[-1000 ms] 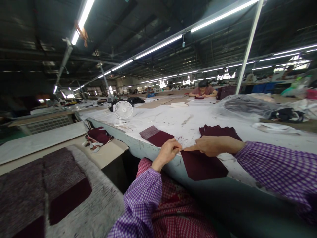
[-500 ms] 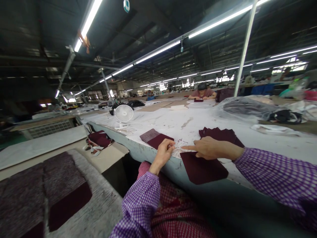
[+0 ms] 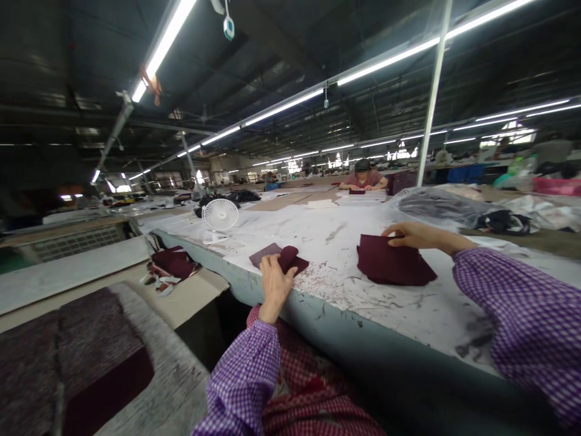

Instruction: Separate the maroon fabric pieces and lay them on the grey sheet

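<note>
At the table's near edge, my left hand (image 3: 275, 281) grips a maroon fabric piece (image 3: 288, 258), whose edge curls up between thumb and fingers. Under it lies a piece with a speckled grey-maroon part (image 3: 263, 253). Further right, my right hand (image 3: 408, 235) rests at the top edge of a maroon fabric stack (image 3: 393, 263), with thumb and fingertips on the upper piece. The stack lies flat on the white-covered table (image 3: 331, 242).
A small white fan (image 3: 220, 215) stands on the table. Speckled panels (image 3: 100, 339) and maroon scraps (image 3: 175, 263) lie on lower surfaces at left. Clear plastic (image 3: 436, 203) is at right. Across the table sits a person (image 3: 363, 177).
My left hand has moved left onto the fabric and curled a piece up. My right hand has moved right and back to the stack; the piece beneath it no longer hangs over the edge.
</note>
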The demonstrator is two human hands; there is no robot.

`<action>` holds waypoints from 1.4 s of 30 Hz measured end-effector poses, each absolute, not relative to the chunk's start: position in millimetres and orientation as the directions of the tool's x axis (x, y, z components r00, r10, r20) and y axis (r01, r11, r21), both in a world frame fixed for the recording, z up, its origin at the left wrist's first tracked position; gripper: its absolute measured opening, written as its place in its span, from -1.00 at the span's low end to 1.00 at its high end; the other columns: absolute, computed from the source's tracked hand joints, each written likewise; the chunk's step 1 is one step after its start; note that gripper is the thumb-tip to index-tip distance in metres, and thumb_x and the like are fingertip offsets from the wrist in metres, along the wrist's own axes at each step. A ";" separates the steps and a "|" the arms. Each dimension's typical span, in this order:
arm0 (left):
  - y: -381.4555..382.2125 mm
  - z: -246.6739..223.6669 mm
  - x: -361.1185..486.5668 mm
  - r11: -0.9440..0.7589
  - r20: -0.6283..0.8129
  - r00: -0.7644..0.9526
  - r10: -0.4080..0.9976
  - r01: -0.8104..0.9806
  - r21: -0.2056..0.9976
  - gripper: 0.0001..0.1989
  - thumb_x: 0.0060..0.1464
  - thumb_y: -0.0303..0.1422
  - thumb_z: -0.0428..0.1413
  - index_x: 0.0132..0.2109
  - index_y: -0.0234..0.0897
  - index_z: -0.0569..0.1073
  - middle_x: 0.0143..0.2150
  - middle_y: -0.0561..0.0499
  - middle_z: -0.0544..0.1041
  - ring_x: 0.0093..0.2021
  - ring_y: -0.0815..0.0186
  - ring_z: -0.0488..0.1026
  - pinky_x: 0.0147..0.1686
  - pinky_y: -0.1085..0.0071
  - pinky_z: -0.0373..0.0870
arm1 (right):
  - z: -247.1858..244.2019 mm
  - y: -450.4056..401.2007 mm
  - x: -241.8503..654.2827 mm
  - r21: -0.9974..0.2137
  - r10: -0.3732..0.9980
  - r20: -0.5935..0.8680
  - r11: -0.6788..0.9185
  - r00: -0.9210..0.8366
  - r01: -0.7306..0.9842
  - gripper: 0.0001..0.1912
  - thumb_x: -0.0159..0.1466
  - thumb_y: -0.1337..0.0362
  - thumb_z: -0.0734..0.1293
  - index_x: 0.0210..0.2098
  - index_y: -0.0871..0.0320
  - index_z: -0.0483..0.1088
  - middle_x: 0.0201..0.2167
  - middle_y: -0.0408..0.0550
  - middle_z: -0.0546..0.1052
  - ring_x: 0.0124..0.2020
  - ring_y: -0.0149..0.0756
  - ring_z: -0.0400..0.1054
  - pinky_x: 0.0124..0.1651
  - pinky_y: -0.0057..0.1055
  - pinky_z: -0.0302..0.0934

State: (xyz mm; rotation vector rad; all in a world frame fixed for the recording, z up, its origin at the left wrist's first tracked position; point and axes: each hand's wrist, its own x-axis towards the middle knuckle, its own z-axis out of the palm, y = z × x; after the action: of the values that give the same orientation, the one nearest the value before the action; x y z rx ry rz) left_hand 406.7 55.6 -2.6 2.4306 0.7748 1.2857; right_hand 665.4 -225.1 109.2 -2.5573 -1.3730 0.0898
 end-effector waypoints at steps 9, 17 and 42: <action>54.3 16.6 418.9 -0.791 0.460 0.649 0.606 0.424 0.441 -0.42 -0.04 -0.18 0.19 0.08 -0.42 0.32 0.00 -0.23 0.37 0.06 0.04 0.27 0.03 0.20 0.23 | 82.2 -216.5 680.3 -0.102 0.821 0.181 -0.532 0.541 0.841 -0.42 0.20 0.14 0.19 0.12 0.37 0.30 -0.01 0.32 0.43 -0.02 0.11 0.33 0.03 -0.10 0.18; 55.9 9.0 421.0 -0.821 0.462 0.706 0.536 0.308 0.481 -0.91 0.08 -0.44 0.06 -0.37 -0.29 0.43 -0.24 -0.11 0.49 -0.10 0.18 0.38 -0.04 0.30 0.24 | 83.5 -155.1 597.9 -0.032 0.950 0.205 -0.234 0.236 0.972 -0.58 0.23 0.19 0.18 0.02 0.15 0.41 -0.04 0.08 0.49 -0.03 -0.07 0.36 0.01 -0.22 0.21; 88.3 11.9 407.8 -0.412 0.346 0.295 0.891 0.202 0.888 -0.72 0.20 -0.49 -0.17 -0.02 -0.34 0.33 -0.15 -0.15 0.52 -0.14 0.24 0.48 -0.20 0.31 0.40 | 47.5 -8.1 525.9 0.002 0.977 0.160 -0.141 0.139 0.990 -0.67 0.26 0.18 0.19 -0.21 0.27 0.49 -0.20 0.22 0.54 -0.16 -0.07 0.40 -0.10 -0.29 0.20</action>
State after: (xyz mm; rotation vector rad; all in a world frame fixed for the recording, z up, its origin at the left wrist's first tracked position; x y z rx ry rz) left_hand 407.8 88.3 11.9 1.8083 0.9836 1.1527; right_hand 525.9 -8.1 47.5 -2.2902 -1.9871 -0.1862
